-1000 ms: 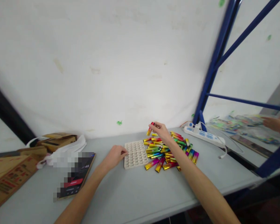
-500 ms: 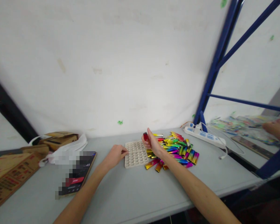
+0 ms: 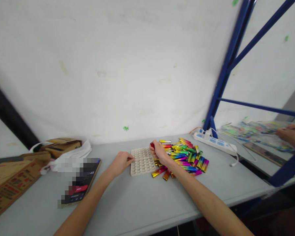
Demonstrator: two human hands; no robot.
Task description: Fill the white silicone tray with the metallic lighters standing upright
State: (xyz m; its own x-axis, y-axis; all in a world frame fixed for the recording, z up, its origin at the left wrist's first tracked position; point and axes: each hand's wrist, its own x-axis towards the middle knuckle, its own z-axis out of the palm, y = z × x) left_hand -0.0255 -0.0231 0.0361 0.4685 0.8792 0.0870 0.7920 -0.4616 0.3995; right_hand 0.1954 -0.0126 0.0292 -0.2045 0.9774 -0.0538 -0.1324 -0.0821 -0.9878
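Note:
On the grey table lies a pale tray (image 3: 143,165) with rows of round holes. My left hand (image 3: 121,162) is closed in a pinch at the tray's left edge, thumb and fingertips together on the rim. Over the tray's right side, my right hand (image 3: 160,152) is closed around a small red tube (image 3: 152,145); only its end shows above the fingers. Just right of that hand spreads a loose pile of shiny, multicoloured metallic tubes (image 3: 190,159), partly hidden by my right wrist and forearm.
To the left are a phone (image 3: 82,183), a white plastic bag (image 3: 71,157) and cardboard boxes (image 3: 17,180). A white power strip (image 3: 215,141) lies behind the pile, near a blue metal frame (image 3: 218,88). Another person's hand (image 3: 291,136) is at the far right.
My right hand has turned over and its thumb has folded down, so less of the red tube shows. My left hand stays at the tray's edge.

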